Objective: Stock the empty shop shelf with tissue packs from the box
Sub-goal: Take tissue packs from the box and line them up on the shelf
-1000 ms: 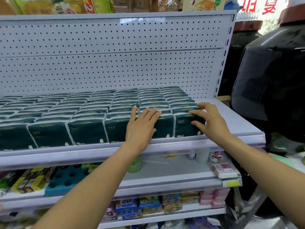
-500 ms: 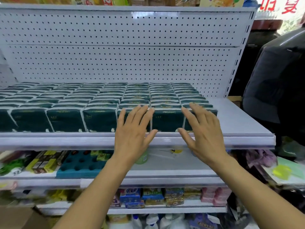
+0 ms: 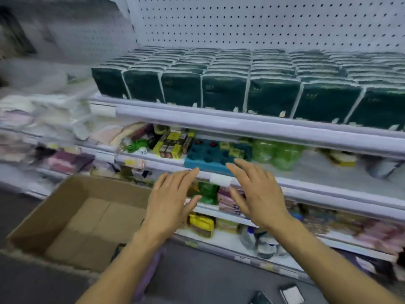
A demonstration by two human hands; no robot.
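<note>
In the head view, the left hand (image 3: 169, 201) and the right hand (image 3: 255, 194) hang in mid-air at the centre of the frame, fingers straight and loosely spread, holding nothing and touching nothing. The dark green tissue packs (image 3: 223, 93) stand upright in tight rows across the upper part of the frame, filling the shelf (image 3: 219, 122) up to its front rail, well above both hands. The cardboard box (image 3: 72, 218) sits open at lower left, its brown bottom bare. Lower shelves with mixed goods run blurred behind the hands.
</note>
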